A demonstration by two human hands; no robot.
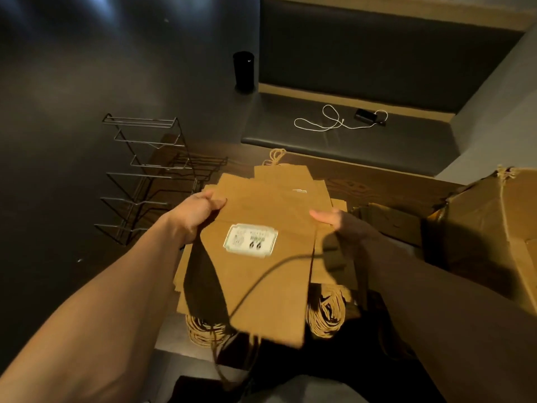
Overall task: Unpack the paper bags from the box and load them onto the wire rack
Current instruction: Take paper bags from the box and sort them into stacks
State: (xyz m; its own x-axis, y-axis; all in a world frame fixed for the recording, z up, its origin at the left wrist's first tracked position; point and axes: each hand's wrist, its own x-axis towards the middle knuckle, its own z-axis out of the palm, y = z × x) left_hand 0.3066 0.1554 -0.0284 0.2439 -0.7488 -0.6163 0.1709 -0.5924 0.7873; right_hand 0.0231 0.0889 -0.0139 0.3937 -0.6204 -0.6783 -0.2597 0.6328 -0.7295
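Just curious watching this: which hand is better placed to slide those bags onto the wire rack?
Probably the left hand: it grips the paper bags on the side nearest the wire rack; the right hand holds the far edge.

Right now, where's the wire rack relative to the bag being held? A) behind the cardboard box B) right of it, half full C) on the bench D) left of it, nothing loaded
D: the wire rack stands left of the paper bag, which both hands hold, and its tiers carry no bags.
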